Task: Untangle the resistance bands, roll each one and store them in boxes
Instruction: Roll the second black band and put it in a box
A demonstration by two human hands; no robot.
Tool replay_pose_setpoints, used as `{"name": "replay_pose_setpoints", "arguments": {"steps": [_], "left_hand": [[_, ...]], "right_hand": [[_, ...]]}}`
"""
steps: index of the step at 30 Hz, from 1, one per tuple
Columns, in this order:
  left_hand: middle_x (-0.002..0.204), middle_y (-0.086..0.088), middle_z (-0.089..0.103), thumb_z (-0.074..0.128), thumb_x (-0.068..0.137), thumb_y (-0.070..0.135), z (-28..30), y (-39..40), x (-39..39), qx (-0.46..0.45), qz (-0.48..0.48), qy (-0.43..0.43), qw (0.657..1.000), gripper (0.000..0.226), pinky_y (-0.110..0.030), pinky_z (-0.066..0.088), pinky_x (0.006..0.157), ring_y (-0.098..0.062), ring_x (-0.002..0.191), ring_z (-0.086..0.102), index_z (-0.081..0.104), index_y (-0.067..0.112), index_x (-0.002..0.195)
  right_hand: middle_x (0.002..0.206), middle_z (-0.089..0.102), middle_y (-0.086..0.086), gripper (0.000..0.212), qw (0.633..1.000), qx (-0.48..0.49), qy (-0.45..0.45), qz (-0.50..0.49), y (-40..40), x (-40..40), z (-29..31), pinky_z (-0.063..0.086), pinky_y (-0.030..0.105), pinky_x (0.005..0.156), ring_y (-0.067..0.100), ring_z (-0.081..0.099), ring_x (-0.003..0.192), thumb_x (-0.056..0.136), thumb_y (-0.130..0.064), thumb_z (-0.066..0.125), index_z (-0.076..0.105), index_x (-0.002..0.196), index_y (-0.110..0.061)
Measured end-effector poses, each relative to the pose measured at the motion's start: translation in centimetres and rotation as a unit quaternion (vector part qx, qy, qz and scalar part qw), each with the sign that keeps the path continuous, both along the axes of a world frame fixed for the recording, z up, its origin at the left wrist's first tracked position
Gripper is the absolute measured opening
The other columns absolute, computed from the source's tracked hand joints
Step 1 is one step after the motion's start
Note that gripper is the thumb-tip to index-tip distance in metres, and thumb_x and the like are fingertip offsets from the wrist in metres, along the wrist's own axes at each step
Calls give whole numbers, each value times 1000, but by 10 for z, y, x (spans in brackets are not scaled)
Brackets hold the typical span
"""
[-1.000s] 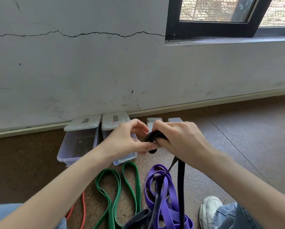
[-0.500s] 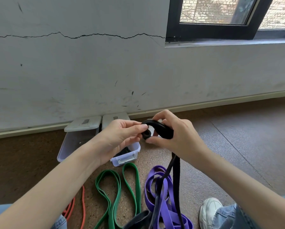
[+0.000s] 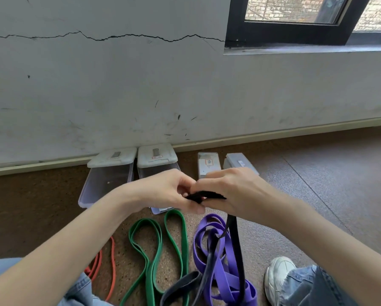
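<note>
Both hands meet in mid-air above the brown speckled floor point(image 3: 317, 195), pinching the same thing between them. The left hand point(image 3: 163, 191) curls its fingers round the near end of the flat black rubber resistance band point(image 3: 204, 196), whose rolled-up part sits between the two thumbs. The right hand point(image 3: 233, 191) grips that roll from the other side, fingers bent over it. From under the right hand the loose length of the black band hangs straight down and trails onto the floor, crossing the wide purple rubber band point(image 3: 220, 272) that lies in loops below.

Left of the purple one lies the green rubber band point(image 3: 154, 250) in long folds, and further left the thin orange-red rubber band point(image 3: 113, 261). Behind the hands, against the grey cracked wall point(image 3: 119, 85), stand four clear plastic storage boxes: the left open box point(image 3: 105, 184) with its white lid tipped back, a second open box point(image 3: 156, 160) partly hidden by the left hand, and two small closed boxes point(image 3: 208, 162) to the right. A white sneaker point(image 3: 278, 274) shows at lower right.
</note>
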State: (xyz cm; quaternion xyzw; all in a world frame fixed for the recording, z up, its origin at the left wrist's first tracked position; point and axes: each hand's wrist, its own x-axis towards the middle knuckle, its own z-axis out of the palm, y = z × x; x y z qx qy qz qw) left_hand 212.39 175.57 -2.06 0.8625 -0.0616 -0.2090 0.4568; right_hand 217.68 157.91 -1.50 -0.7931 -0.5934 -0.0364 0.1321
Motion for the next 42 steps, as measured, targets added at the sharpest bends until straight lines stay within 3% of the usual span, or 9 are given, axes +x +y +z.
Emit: {"name": "replay_pose_setpoints", "arguments": {"steps": [3,8,13,15,18,28,32,37,42], "left_hand": [[86,-2,72,78,71,19,3,6,0,-93,72,-12,993,15,-13,48,72,-4,81,63,76,22,86],[93,-8,72,82,60,20,6,7,3,-256,163,4,953,27,-35,44,99,-20,95,63,77,17,87],[87,-3,73,73,58,21,-4,3,6,-345,189,46,918,27,-20,54,83,-11,86,66,77,15,84],[86,0,73,74,64,19,-3,5,3,-299,156,45,941,20,-14,53,74,-7,84,67,77,20,83],[76,8,69,79,72,18,-2,3,1,-98,74,3,992,12,-10,46,62,-2,74,62,73,28,76],[94,13,52,75,72,43,5,4,6,169,20,-91,981,18,-17,39,67,3,82,49,67,38,88],[66,13,64,73,79,28,-2,0,6,21,56,-39,997,9,-8,41,55,2,58,55,71,22,85],[90,-5,73,71,75,13,-5,10,3,-258,147,78,952,10,-13,51,68,-9,84,69,74,15,84],[89,-6,72,78,59,24,-4,18,4,-327,188,101,921,29,-11,51,62,-6,77,67,75,10,84]], "right_hand": [[89,69,-5,22,996,60,63,-15,-2,5,7,48,28,63,12,63,77,85,-24,63,66,106,-21],[80,69,-3,19,977,165,113,-80,-3,9,11,49,36,63,14,60,69,83,-22,68,64,98,-12],[80,56,-13,21,979,162,76,-96,1,4,8,47,36,62,15,56,70,83,-25,68,59,94,-10],[80,58,-11,17,986,135,63,-79,-2,5,8,47,35,61,13,54,70,83,-24,68,62,94,-12],[84,63,0,12,997,68,30,-35,-4,5,6,48,39,64,17,56,78,86,-21,64,67,97,-15],[83,60,1,12,999,6,-31,-17,-4,10,4,47,35,64,19,54,81,90,-23,59,66,97,-18],[87,61,-2,13,999,17,-19,-40,-3,9,5,47,34,65,17,54,84,90,-26,58,66,98,-19],[79,65,-2,16,991,89,46,-91,-5,6,7,48,41,61,20,56,68,89,-26,60,58,99,-14],[93,64,-5,48,984,70,141,-81,-3,0,4,50,35,70,15,59,81,75,-40,73,49,108,-15]]}}
